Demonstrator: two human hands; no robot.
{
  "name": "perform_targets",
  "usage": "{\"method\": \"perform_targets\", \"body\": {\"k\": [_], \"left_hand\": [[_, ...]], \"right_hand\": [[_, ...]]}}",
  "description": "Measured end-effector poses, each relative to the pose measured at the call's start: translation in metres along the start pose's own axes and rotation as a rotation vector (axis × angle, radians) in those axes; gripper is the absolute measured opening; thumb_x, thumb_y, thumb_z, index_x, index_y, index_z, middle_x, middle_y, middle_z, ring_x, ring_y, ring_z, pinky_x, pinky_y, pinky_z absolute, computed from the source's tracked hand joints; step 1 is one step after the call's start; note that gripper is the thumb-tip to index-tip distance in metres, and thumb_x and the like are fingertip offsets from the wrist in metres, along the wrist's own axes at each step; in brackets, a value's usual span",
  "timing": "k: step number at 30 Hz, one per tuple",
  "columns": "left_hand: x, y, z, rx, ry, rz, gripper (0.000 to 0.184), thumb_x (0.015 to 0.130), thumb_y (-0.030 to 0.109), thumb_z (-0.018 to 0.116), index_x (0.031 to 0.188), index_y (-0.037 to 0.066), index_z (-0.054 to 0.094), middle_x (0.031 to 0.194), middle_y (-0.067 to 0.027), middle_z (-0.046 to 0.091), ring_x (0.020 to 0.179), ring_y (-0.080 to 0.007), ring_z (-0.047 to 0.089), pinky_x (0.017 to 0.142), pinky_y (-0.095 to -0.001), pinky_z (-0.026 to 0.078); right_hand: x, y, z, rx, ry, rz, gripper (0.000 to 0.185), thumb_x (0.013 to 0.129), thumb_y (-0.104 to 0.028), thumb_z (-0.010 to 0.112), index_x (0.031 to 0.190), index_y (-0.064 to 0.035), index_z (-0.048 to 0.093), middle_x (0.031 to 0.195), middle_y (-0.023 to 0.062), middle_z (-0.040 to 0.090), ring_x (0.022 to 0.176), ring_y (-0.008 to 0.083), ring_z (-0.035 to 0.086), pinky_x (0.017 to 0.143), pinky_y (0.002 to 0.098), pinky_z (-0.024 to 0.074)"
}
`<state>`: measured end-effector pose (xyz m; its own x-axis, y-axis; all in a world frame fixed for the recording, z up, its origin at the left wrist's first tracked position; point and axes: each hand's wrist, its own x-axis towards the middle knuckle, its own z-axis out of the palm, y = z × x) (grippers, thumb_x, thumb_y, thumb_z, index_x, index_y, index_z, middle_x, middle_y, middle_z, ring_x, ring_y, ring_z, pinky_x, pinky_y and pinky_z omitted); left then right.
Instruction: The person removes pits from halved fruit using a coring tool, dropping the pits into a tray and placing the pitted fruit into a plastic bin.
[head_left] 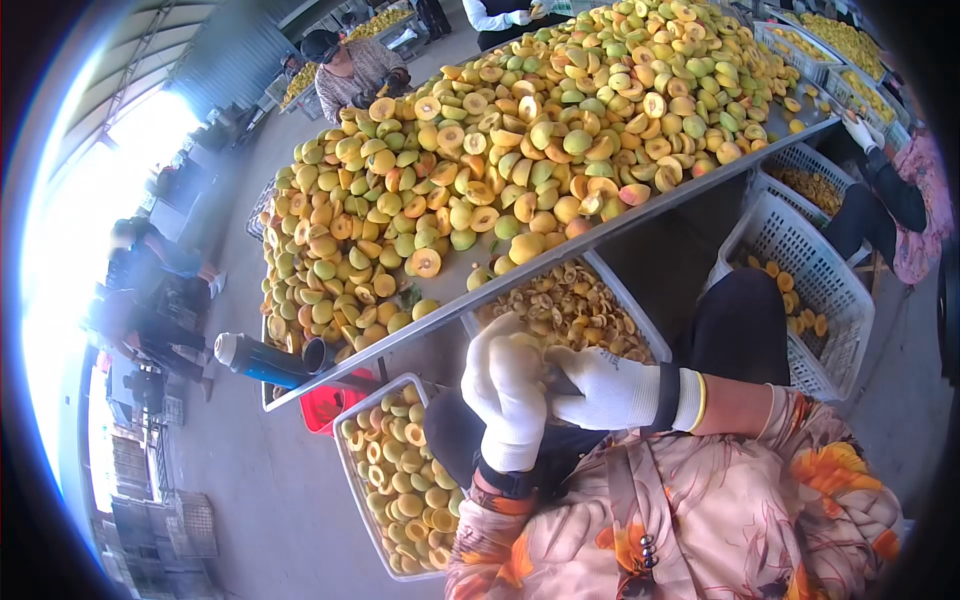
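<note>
My left hand, in a white glove, is closed in front of my lap, its fingers curled against my right hand. My right hand, also white-gloved, is closed too and its fingertips meet the left. Whatever lies between them is blurred and mostly covered by the gloves. Just beyond my hands, a crate holds brownish-yellow fruit pieces. Past it, a large heap of halved yellow-green peaches or apricots covers a metal table. Some cut faces show a brown centre.
A white crate of fruit halves stands at my left, near a red container. A blue bottle lies by the table corner. Another crate stands right. Co-workers sit around the table; a gloved hand shows at right.
</note>
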<state>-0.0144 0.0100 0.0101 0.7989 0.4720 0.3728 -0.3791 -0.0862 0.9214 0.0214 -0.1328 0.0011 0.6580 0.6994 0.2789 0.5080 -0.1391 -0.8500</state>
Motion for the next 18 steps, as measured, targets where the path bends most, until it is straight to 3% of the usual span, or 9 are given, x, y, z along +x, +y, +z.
{"method": "perform_targets", "body": {"k": [3, 6, 9, 12, 15, 18], "left_hand": [[0.006, -0.002, 0.005, -0.017, 0.050, 0.004, 0.039, 0.105, 0.033, 0.057, 0.111, -0.004, 0.068, 0.072, -0.0010, 0.062, 0.060, -0.0071, 0.054, 0.055, -0.0200, 0.042], [0.008, 0.001, 0.008, -0.111, 0.075, -0.122, 0.037, 0.105, 0.031, 0.057, 0.109, -0.004, 0.069, 0.070, -0.0007, 0.061, 0.058, -0.0064, 0.052, 0.054, -0.0200, 0.040], [0.010, 0.006, 0.006, -0.068, 0.038, -0.192, 0.038, 0.104, 0.031, 0.056, 0.106, -0.004, 0.070, 0.070, -0.0012, 0.062, 0.058, -0.0065, 0.052, 0.055, -0.0202, 0.040], [0.013, 0.007, 0.004, -0.009, -0.039, -0.182, 0.039, 0.104, 0.032, 0.055, 0.105, -0.004, 0.071, 0.072, -0.0022, 0.064, 0.059, -0.0070, 0.053, 0.056, -0.0205, 0.041], [0.019, 0.010, 0.004, -0.032, -0.054, -0.128, 0.041, 0.103, 0.034, 0.055, 0.105, -0.005, 0.071, 0.074, -0.0044, 0.066, 0.062, -0.0086, 0.056, 0.058, -0.0213, 0.043], [0.022, -0.004, -0.001, -0.036, -0.110, -0.079, 0.042, 0.103, 0.035, 0.056, 0.105, -0.005, 0.070, 0.078, -0.0084, 0.069, 0.066, -0.0121, 0.061, 0.061, -0.0227, 0.046]], "right_hand": [[0.007, 0.002, -0.005, 0.063, -0.052, 0.012, 0.028, 0.090, -0.016, 0.065, 0.112, -0.0013, 0.058, 0.088, 0.0232, 0.070, 0.084, 0.0430, 0.069, 0.073, 0.0481, 0.0543], [0.013, 0.008, -0.007, 0.049, -0.086, 0.009, 0.026, 0.090, -0.017, 0.064, 0.110, -0.0008, 0.059, 0.091, 0.0236, 0.070, 0.086, 0.0424, 0.069, 0.075, 0.0483, 0.0543], [0.018, 0.002, -0.023, 0.006, -0.215, 0.071, 0.033, 0.086, -0.018, 0.070, 0.111, -0.0010, 0.059, 0.090, 0.0218, 0.070, 0.082, 0.0402, 0.070, 0.074, 0.0458, 0.0542], [0.021, -0.005, -0.033, -0.012, -0.275, 0.023, 0.025, 0.088, -0.015, 0.063, 0.109, -0.0011, 0.062, 0.088, 0.0214, 0.070, 0.083, 0.0429, 0.069, 0.076, 0.0489, 0.0544], [0.016, 0.007, -0.019, 0.043, -0.146, -0.022, 0.027, 0.087, -0.013, 0.062, 0.111, -0.0014, 0.062, 0.088, 0.0174, 0.068, 0.075, 0.0416, 0.067, 0.074, 0.0473, 0.0546], [0.020, 0.021, -0.008, 0.313, -0.184, -0.150, 0.025, 0.089, -0.013, 0.062, 0.111, -0.0016, 0.062, 0.082, 0.0109, 0.065, 0.065, 0.0300, 0.064, 0.066, 0.0386, 0.0543]]}}
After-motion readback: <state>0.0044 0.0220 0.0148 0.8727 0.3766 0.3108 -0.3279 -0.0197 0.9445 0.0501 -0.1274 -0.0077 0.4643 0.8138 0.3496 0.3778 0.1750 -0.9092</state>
